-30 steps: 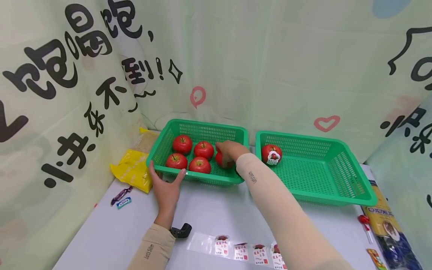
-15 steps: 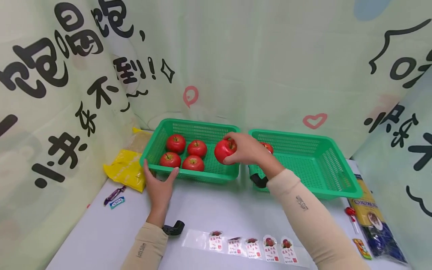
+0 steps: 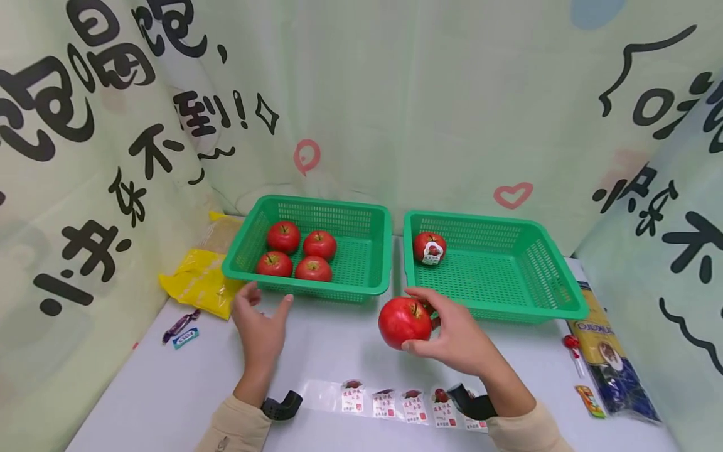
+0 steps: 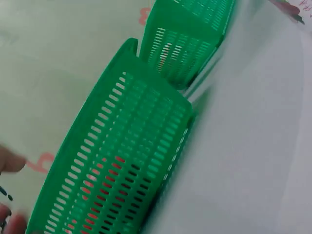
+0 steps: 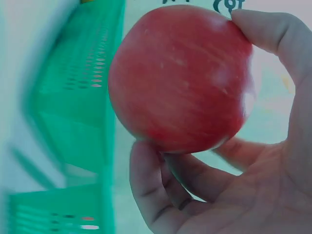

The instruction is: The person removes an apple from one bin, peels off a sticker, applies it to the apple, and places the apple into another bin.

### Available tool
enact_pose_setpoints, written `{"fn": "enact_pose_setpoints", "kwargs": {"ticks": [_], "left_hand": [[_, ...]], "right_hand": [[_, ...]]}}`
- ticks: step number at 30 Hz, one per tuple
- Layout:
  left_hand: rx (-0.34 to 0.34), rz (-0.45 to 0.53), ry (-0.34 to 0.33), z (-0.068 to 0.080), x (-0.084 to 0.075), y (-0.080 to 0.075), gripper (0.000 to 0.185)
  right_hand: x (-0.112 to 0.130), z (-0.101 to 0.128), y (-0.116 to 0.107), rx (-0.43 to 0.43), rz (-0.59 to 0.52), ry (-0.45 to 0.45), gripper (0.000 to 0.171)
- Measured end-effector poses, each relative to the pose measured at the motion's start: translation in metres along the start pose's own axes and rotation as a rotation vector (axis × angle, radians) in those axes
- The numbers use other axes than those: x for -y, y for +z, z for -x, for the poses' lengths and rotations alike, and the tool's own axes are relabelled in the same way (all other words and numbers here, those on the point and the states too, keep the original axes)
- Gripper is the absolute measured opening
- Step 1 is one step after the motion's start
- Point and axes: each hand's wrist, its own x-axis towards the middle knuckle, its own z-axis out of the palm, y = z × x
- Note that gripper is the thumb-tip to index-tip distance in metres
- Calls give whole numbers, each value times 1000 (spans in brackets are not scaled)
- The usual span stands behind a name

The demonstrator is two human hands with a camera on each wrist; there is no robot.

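Observation:
My right hand grips a red apple above the white table, in front of the gap between two green baskets. The left basket holds several red apples. The right basket holds one apple with a sticker in its near-left corner. My left hand hovers open just in front of the left basket, fingers relaxed, off its rim. A clear strip of apple stickers lies on the table near me.
A yellow packet and two wrapped sweets lie left of the baskets. A blue-and-yellow packet, a lollipop and a small wrapper lie at the right edge. Printed cloth walls close in on the back and both sides.
My right hand lifted one apple out of the left basket and brought it toward me over the table. My left hand let go of the basket rim and drew back a little.

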Motion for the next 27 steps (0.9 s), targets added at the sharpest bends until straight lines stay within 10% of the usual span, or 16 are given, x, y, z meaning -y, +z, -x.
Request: {"fn": "enact_pose_setpoints", "kwargs": {"ticks": [6, 9, 14, 27], "left_hand": [[520, -112, 173, 4, 14, 0, 45], [767, -207, 301, 3, 21, 0, 55], [1069, -335, 336, 4, 25, 0, 77], [1165, -519, 387, 15, 30, 7, 92]], "right_hand": [[-32, 9, 25, -14, -69, 135, 79], [-47, 5, 38, -31, -94, 168, 77], [-58, -2, 53, -75, -60, 165, 75], [-56, -4, 75, -68, 35, 144, 83]]}}
